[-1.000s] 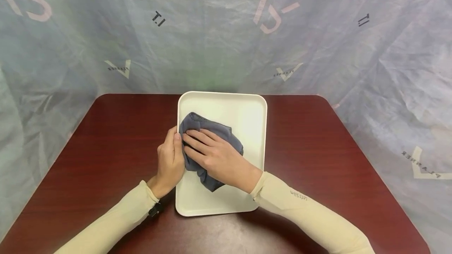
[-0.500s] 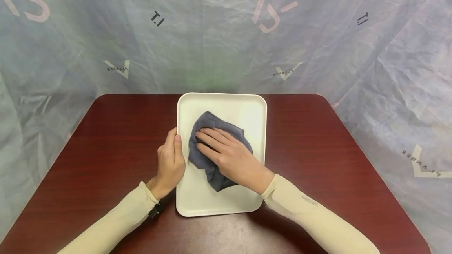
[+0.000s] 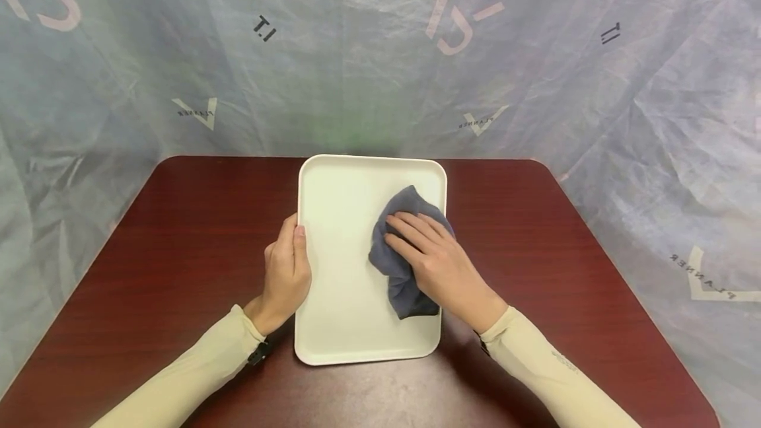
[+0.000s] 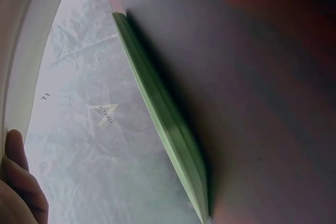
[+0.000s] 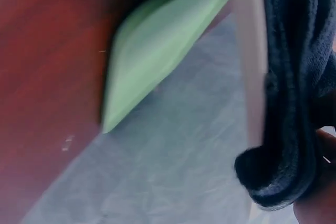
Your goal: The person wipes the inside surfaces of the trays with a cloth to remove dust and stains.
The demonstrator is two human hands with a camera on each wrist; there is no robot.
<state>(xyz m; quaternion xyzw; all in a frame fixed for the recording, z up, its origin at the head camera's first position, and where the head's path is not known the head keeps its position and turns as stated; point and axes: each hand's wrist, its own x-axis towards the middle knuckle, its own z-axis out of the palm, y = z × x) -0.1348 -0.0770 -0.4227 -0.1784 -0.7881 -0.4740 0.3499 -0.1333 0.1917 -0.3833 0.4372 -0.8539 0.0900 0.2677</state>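
Note:
A white rectangular tray point(image 3: 341, 283) stands out in the head view, raised above the table with its inner face toward me. My left hand point(image 3: 285, 279) grips its left rim, thumb on the front and the other fingers behind. On the tray's right side, my right hand point(image 3: 442, 266) presses a dark blue-grey cloth point(image 3: 410, 292) with its fingers extended. The thumb is hidden in the head view. Part of the cloth reaches over the right rim, and the right wrist view shows its bunched folds point(image 5: 294, 129) against the tray's edge.
Both wrist views show a pale green, shallow tray-like thing point(image 4: 163, 119) low down at the dark red table point(image 3: 535, 236), hidden from the head view. Grey printed sheeting point(image 3: 357, 71) hangs around the table's back and sides.
My right hand has slid the cloth from the tray's left side across to its right rim. My left hand still holds the left rim, and the tray has barely moved.

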